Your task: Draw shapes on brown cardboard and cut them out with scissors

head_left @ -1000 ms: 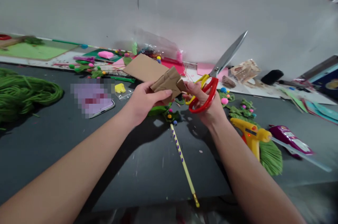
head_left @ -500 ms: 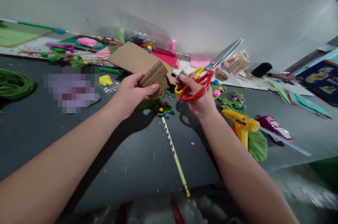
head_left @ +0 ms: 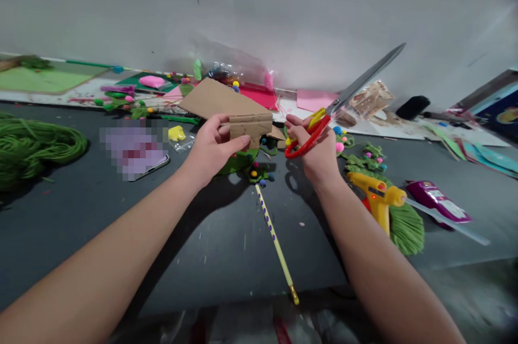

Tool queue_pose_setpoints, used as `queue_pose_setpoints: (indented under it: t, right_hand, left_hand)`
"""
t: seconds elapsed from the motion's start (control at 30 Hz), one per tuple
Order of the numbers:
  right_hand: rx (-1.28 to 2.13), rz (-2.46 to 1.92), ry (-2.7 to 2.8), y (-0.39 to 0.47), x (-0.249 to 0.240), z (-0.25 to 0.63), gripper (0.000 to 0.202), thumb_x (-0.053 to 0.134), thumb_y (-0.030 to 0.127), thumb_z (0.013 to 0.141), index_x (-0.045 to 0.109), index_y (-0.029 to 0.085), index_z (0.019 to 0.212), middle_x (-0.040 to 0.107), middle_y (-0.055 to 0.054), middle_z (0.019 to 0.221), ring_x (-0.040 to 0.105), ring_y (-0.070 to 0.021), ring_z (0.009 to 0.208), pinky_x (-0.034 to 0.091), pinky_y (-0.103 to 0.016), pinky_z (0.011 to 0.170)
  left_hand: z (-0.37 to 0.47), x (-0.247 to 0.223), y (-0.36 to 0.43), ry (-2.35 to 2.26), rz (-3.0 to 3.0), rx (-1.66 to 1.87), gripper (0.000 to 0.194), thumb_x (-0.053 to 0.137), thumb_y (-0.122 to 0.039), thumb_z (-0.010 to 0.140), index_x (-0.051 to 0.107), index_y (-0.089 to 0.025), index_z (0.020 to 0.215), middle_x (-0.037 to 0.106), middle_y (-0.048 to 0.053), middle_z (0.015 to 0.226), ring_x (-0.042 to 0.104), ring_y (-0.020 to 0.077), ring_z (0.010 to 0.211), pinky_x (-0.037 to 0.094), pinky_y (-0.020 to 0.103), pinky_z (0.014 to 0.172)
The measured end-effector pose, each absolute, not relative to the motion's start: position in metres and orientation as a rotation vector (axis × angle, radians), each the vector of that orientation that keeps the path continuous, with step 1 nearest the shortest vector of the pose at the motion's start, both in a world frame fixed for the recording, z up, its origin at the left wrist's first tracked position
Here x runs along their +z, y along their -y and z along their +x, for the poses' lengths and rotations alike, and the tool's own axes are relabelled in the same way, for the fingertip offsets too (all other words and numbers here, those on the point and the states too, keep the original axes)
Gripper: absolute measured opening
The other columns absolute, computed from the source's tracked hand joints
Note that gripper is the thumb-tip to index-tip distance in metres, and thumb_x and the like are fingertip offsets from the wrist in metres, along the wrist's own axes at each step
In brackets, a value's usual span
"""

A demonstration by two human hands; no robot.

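Observation:
My left hand [head_left: 216, 147] pinches a small brown cardboard piece [head_left: 251, 127] with drawn lines, thumb in front and fingers behind. To its right, my right hand [head_left: 318, 152] is closed around the red and yellow handles of a pair of scissors [head_left: 356, 87]. The blades point up and to the right, away from the cardboard. Below the hands a pale pencil [head_left: 277, 244] with purple dots lies on the dark table, its tip end by green felt leaves with pom-poms [head_left: 259, 175]. A larger cardboard sheet [head_left: 222, 98] rests behind.
A yellow glue gun [head_left: 376, 193] with its red light on lies right of my right arm, over green yarn [head_left: 407, 228]. Beside it is a purple packet [head_left: 439, 201]. Green yarn [head_left: 36, 144] and a phone [head_left: 140, 152] lie to the left. Craft scraps line the wall.
The cardboard piece has been turned from a slant to nearly level. My right hand and the scissors have moved slightly right, away from it. A small brown bit no longer shows at my right fingertips.

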State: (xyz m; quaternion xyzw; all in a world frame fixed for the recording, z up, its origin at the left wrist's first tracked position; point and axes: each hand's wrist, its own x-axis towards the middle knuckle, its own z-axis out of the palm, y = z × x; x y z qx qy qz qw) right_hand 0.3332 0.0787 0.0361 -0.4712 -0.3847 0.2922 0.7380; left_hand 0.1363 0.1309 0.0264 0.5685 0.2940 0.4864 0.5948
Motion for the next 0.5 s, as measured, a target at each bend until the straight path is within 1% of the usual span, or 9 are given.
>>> queue_pose_setpoints:
  t: [0.07,0.17,0.27,0.33,0.4,0.47,0.5]
  right_hand:
    - [0.758,-0.994,0.86,-0.076,0.037,0.328,0.024,0.077,0.016,0.073,0.054,0.021,0.079,0.079,-0.007,0.1,0.077,-0.0222,0.099,0.059,-0.037,0.094]
    - [0.946,-0.997,0.902,-0.073,0.038,0.321,0.029,0.084,0.027,0.075,0.056,0.02,0.079,0.078,-0.007,0.096,0.077,-0.0209,0.092,0.061,-0.034,0.088]
    - [0.959,-1.093,1.011,-0.069,0.04,0.314,0.032,0.083,0.04,0.08,0.059,0.019,0.075,0.074,-0.004,0.077,0.074,-0.0173,0.071,0.06,-0.029,0.07]
    - [0.943,-1.223,1.109,-0.067,0.041,0.311,0.044,0.075,0.056,0.086,0.057,0.019,0.069,0.064,-0.001,0.06,0.066,-0.0151,0.054,0.054,-0.027,0.054]
    - [0.945,-1.332,1.161,-0.064,0.041,0.31,0.053,0.066,0.068,0.087,0.051,0.021,0.066,0.051,0.003,0.049,0.056,-0.0134,0.041,0.044,-0.026,0.042]
    - [0.943,-1.361,1.219,-0.063,0.04,0.309,0.056,0.064,0.071,0.087,0.045,0.023,0.066,0.043,0.006,0.048,0.048,-0.0117,0.038,0.037,-0.026,0.039]
    - [0.935,-1.356,1.258,-0.062,0.039,0.309,0.056,0.065,0.071,0.086,0.043,0.023,0.066,0.041,0.007,0.049,0.046,-0.011,0.039,0.036,-0.025,0.039]
  left_hand:
    - [0.137,0.027,-0.13,-0.683,1.313,1.143,0.047,0.086,-0.023,0.073,0.061,-0.017,0.113,0.076,0.005,0.101,0.071,0.0162,0.081,0.055,0.026,0.069]
    - [0.138,0.027,-0.13,-0.701,1.287,1.168,0.048,0.087,-0.023,0.071,0.06,-0.019,0.111,0.075,0.003,0.097,0.07,0.0141,0.075,0.052,0.022,0.061]
    - [0.138,0.028,-0.13,-0.717,1.232,1.208,0.057,0.09,-0.021,0.067,0.059,-0.022,0.114,0.074,0.001,0.1,0.07,0.015,0.075,0.055,0.024,0.062]
    - [0.138,0.03,-0.13,-0.712,1.187,1.217,0.057,0.09,-0.023,0.066,0.061,-0.022,0.116,0.073,0.002,0.104,0.071,0.0163,0.078,0.057,0.026,0.063]
    - [0.137,0.033,-0.131,-0.696,1.137,1.21,0.049,0.088,-0.027,0.07,0.064,-0.02,0.113,0.074,0.003,0.106,0.071,0.0171,0.079,0.057,0.026,0.063]
    - [0.136,0.036,-0.132,-0.676,1.08,1.217,0.039,0.085,-0.03,0.075,0.066,-0.019,0.108,0.074,0.003,0.104,0.071,0.0162,0.08,0.057,0.026,0.065]
    - [0.136,0.038,-0.133,-0.665,1.052,1.23,0.035,0.083,-0.029,0.078,0.065,-0.019,0.106,0.073,0.003,0.104,0.07,0.0153,0.081,0.057,0.026,0.068]
